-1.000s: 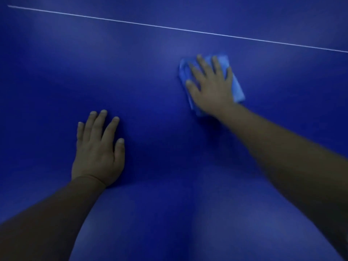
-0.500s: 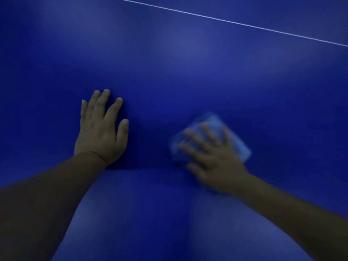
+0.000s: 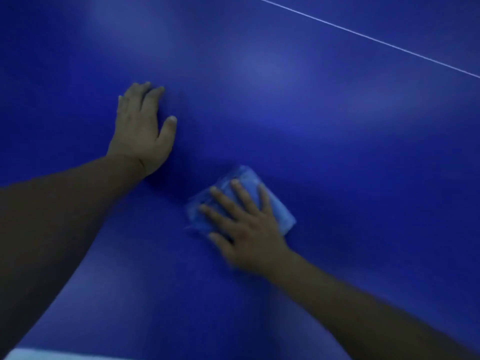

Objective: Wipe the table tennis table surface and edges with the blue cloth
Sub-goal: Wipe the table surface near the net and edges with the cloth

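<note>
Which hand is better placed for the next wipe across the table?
Right. The right hand lies flat on the folded light blue cloth; the left hand rests bare on the dark blue table tennis table.

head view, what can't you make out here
- Blue cloth: mostly covered by the right hand pressing it; its left edge is motion-blurred.
- Table edges: only a pale strip shows bottom-left, cut off by the frame; unclear what it is.
- White line: runs out at the top and right frame edges.
- Dust or streaks: dim light and glare hide them.
- Left hand: its palm contact is hidden beneath it.
</note>
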`<state>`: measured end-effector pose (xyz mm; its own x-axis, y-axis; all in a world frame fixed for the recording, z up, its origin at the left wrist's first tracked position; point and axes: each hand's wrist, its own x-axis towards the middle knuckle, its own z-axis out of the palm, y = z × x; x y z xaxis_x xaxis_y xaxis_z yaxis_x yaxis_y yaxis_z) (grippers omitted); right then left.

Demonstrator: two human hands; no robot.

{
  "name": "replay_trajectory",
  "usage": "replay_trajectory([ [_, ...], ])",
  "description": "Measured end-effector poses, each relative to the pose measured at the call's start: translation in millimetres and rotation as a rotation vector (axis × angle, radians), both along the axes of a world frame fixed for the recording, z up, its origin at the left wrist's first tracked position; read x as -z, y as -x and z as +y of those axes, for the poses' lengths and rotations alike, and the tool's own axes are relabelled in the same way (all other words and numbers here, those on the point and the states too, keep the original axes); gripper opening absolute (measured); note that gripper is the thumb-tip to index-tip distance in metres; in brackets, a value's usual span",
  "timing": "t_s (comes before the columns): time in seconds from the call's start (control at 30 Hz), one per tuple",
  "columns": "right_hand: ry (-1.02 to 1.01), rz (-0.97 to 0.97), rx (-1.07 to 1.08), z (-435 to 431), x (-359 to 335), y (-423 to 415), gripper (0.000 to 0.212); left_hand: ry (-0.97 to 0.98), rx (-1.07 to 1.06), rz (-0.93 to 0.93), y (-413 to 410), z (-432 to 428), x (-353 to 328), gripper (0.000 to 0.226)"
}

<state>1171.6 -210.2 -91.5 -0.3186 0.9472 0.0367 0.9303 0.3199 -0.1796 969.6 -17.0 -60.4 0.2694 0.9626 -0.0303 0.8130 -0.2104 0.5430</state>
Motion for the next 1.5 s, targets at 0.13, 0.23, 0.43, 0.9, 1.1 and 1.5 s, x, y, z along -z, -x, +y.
replay_trajectory([
  [0.13,0.149,-0.093,0.602,19.8,-8.0,-64.8,0.059,-0.072,-0.160,0.056,53.8,-112.2,-6.4,0.052],
  [0.23,0.261,-0.047,0.846,71.3,-11.0,-65.0,0.063,-0.037,-0.369,0.092,93.1,-189.7,-4.6,0.053],
  [0.43,0.138,-0.106,0.320,127.1,-5.9,79.3,0.058,0.040,-0.551,0.215,131.3,-244.4,10.4,0.061],
  [0.9,0.144,-0.077,0.351,206.2,-11.6,96.0,0.062,0.056,-0.604,0.283,139.5,-242.9,23.2,0.062],
  [1.1,0.012,-0.048,-0.537,79.4,-2.6,186.0,0.053,0.049,-0.601,0.279,140.9,-241.6,23.6,0.063],
  [1.5,0.096,-0.114,-0.064,242.9,-9.3,276.7,0.062,0.081,-0.571,0.318,141.1,-240.7,21.2,0.059],
])
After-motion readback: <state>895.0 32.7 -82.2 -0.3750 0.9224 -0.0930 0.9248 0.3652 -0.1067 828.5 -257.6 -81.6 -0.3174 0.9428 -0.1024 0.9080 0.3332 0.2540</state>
